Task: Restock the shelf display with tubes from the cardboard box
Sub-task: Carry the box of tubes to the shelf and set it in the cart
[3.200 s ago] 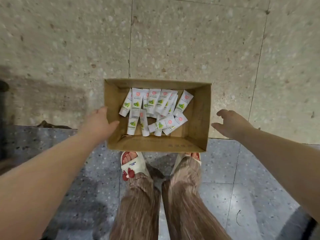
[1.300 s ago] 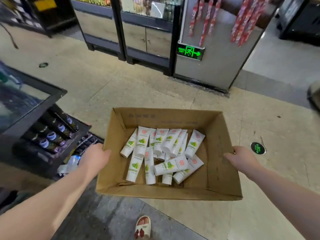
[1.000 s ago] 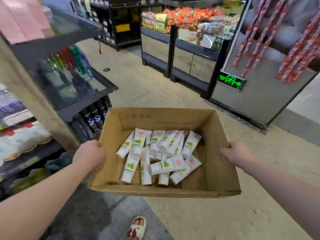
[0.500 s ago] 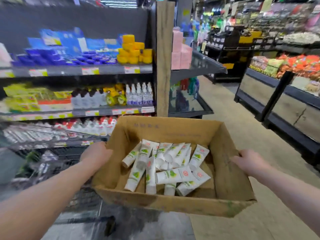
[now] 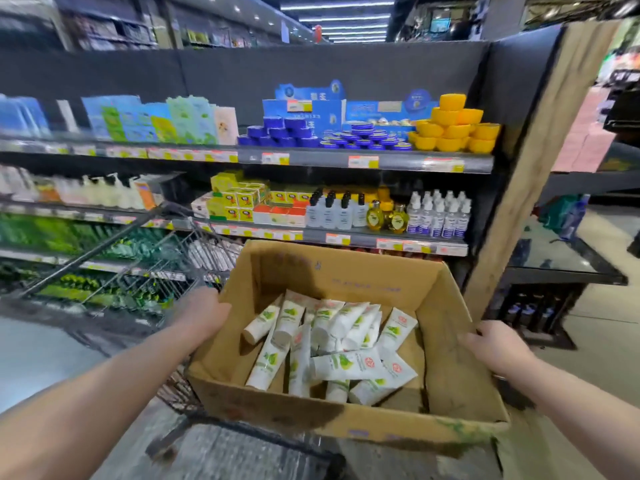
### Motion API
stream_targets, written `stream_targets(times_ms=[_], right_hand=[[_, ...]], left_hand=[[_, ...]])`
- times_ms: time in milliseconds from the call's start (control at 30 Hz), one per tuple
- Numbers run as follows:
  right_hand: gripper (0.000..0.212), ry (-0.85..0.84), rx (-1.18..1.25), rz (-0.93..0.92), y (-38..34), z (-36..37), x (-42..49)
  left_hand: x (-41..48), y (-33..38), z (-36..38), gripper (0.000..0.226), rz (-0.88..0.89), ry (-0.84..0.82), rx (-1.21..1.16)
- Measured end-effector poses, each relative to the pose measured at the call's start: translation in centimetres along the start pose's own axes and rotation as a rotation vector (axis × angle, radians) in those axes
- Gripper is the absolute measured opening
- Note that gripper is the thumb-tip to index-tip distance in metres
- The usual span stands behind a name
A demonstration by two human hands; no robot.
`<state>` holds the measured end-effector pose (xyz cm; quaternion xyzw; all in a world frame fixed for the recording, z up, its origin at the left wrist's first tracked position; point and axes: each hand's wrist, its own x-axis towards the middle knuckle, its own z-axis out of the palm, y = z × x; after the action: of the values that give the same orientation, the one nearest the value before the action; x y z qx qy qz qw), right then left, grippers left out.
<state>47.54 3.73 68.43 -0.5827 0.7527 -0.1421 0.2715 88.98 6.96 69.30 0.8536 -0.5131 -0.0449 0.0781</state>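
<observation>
I hold an open brown cardboard box [image 5: 346, 275] in the air in front of me, over the edge of a wire shopping cart [image 5: 166, 268]. Several white tubes [image 5: 332, 344] with green leaf prints and red logos lie loose on its floor. My left hand [image 5: 202, 317] grips the box's left wall, fingers hidden behind it. My right hand [image 5: 495, 344] grips the right wall, thumb over the rim. Behind the box stands the shelf display [image 5: 363, 162], stocked with blue tins, yellow jars, bottles and small boxes.
A wooden post [image 5: 540, 161] ends the shelf unit at the right. Beyond it a dark glass-topped counter [image 5: 561, 258] holds bottles below. More stocked shelves run off to the left behind the cart. Grey and beige floor lies below.
I lifted the box off the floor with both hands and turned left, from the aisle to face the shelf display. The cart has come into view under the box's left side.
</observation>
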Motion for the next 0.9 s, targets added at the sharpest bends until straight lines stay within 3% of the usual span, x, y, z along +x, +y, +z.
stream_targets(times_ms=[233, 533, 667, 900], right_hand=[[0.032, -0.058, -0.019, -0.047, -7.2, 5.3, 4.5], [0.028, -0.16, 0.012, -0.086, -13.1, 11.5, 15.0], [0.019, -0.207, 0.005, -0.042, -14.4, 14.5, 19.2], [0.032, -0.27, -0.005, 0.094, -15.4, 18.5, 23.7]], left_hand=[[6.0, -6.6, 0.2, 0.025, -0.065, 0.006, 0.016], [15.3, -8.2, 2.8, 0.02, -0.182, -0.061, -0.012], [19.6, -7.4, 4.0, 0.021, -0.193, -0.07, 0.017], [24.7, -7.5, 8.9, 0.029, -0.306, -0.168, 0.017]])
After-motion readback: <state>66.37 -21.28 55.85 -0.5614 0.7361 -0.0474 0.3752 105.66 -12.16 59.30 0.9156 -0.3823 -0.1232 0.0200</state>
